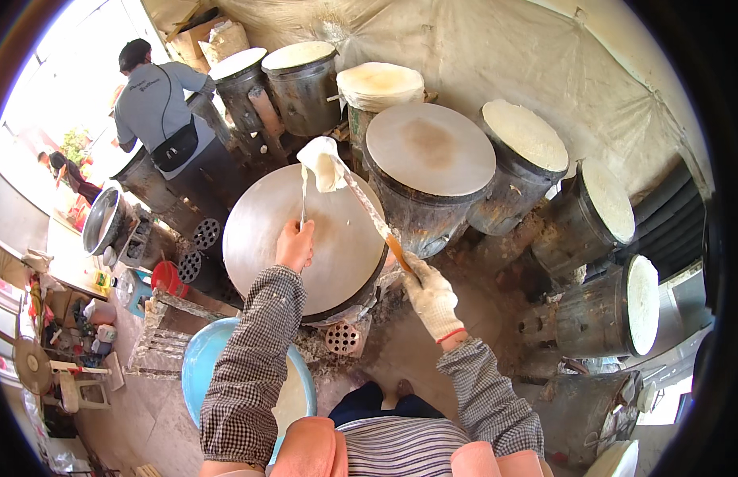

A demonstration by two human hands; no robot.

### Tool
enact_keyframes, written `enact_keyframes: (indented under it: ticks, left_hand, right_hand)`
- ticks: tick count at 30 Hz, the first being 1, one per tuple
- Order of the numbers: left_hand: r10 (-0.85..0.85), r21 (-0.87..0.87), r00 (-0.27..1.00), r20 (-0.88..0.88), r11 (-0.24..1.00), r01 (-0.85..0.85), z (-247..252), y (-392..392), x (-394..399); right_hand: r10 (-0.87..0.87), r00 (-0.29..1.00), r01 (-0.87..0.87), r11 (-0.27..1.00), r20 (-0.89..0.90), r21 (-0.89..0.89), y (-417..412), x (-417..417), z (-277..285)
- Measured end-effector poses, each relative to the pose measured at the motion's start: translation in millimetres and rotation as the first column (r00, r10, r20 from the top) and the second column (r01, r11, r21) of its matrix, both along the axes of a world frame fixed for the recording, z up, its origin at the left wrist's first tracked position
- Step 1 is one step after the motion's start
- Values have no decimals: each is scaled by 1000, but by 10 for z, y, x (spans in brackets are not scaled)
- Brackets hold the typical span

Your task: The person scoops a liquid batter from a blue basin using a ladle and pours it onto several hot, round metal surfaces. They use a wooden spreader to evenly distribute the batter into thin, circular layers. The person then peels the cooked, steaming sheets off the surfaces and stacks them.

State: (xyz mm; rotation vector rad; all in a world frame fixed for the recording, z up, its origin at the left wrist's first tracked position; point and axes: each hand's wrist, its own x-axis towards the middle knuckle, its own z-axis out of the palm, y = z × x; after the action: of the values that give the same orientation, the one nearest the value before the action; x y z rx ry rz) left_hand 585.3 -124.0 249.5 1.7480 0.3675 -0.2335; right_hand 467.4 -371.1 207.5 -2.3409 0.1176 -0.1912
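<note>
My left hand [296, 245], bare, grips a thin metal tool [304, 206], its tip pointing away from me and smeared with pale batter. In a white knit glove, my right hand [431, 293] holds a long stick [369, 206] with an orange-brown handle. A lump of wet white dough [323, 164] hangs at the stick's far end, close to the metal tool's tip. Both tools are above a large round griddle [267, 256], whose grey surface has a brownish patch. Whether the dough touches the griddle, I cannot tell.
Beyond stands a second griddle [398, 149] on a drum stove. Several more drums with pale round tops [524, 134] curve along the back and right. A blue tub [193, 358] of pale batter is below my left arm. A co-worker [160, 107] stands at the upper left.
</note>
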Motion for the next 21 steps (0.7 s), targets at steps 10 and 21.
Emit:
enact_keyframes:
  ticks: [10, 21]
  left_hand:
    - [16, 474, 949, 316, 864, -172, -345, 523, -229]
    - [11, 534, 926, 377, 814, -227, -405, 884, -661]
  right_hand:
    - [-3, 996, 1, 1000, -91, -12, 148, 132, 230]
    - [128, 951, -102, 989, -281, 103, 579, 485, 444]
